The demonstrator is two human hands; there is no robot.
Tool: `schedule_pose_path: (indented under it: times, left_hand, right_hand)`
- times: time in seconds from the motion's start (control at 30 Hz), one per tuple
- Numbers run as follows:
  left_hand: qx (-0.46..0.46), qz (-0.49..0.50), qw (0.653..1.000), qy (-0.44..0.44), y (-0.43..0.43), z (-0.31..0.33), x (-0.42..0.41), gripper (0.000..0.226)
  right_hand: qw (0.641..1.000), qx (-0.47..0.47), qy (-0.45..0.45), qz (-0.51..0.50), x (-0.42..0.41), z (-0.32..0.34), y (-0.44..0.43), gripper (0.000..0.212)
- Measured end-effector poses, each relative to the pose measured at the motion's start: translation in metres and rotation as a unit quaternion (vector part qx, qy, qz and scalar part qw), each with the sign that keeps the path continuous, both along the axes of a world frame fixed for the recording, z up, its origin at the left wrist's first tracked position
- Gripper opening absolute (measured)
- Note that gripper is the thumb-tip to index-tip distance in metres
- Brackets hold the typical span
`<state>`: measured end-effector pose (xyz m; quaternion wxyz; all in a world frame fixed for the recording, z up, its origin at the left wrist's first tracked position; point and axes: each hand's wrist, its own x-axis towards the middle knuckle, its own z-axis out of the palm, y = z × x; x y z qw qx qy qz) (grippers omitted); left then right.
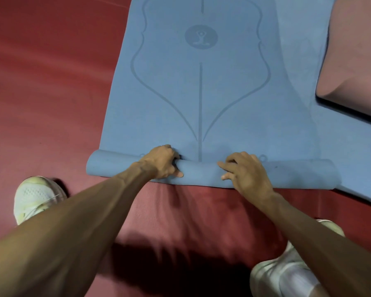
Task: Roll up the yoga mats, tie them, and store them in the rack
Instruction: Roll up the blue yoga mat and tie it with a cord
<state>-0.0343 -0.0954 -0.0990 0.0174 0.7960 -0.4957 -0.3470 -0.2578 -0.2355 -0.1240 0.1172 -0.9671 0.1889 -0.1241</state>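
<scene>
Blue yoga mat is lying centre frame on red floor, near end curling into a tube. Left hand and right hand are clamping curled fingers over it, mid-width. Likely light, soft, springy; rolling wants evenly spaced grips.

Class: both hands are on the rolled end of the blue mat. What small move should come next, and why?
Probably roll it one more turn forward: the left hand and right hand grip a thin roll, and most of the blue mat lies flat ahead.
</scene>
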Motion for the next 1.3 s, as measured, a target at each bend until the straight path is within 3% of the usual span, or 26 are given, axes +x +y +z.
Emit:
schedule_pose_path:
  times: [0.1, 0.2, 0.27, 0.47, 0.6, 0.67, 0.97, 1.13, 1.3]
  left_hand:
    - [0.009, 0.012, 1.000, 0.001, 0.000, -0.003, 0.003, 0.046]
    - [0.010, 0.035, 0.999, 0.012, 0.001, -0.005, 0.006, 0.038]
    - [0.005, 0.036, 0.999, 0.014, 0.002, -0.006, 0.005, 0.038]
    - [-0.028, 0.017, 0.999, -0.020, 0.016, -0.010, -0.001, 0.049]
    - [-0.036, -0.043, 0.993, -0.102, 0.042, -0.009, -0.001, 0.087]
    - [-0.020, -0.076, 0.988, -0.131, 0.051, -0.007, 0.000, 0.093]
    - [0.009, -0.068, 0.993, -0.093, 0.072, 0.018, -0.003, 0.075]
    - [0.011, -0.024, 0.999, -0.039, 0.074, 0.014, -0.004, 0.065]
    - [-0.030, 0.014, 0.999, -0.007, 0.078, -0.005, -0.008, 0.065]
  right_hand:
    - [0.997, -0.079, 0.007, 0.003, -0.012, 0.000, 0.020, 0.038]
    - [0.986, -0.115, 0.118, 0.011, -0.017, 0.002, 0.032, 0.076]
    - [0.985, -0.115, 0.132, 0.005, -0.016, 0.000, 0.030, 0.092]
    - [0.996, -0.006, 0.084, 0.021, -0.005, -0.002, 0.005, 0.076]
    - [0.976, 0.119, 0.184, 0.015, 0.008, 0.018, -0.006, 0.066]
    - [0.963, 0.157, 0.221, 0.007, 0.017, 0.029, -0.009, 0.065]
    - [0.890, 0.285, 0.352, 0.054, 0.042, 0.066, -0.022, 0.055]
    - [0.879, 0.314, 0.358, 0.040, 0.042, 0.054, -0.017, 0.058]
    - [0.891, 0.328, 0.312, -0.015, 0.030, 0.030, -0.003, 0.064]
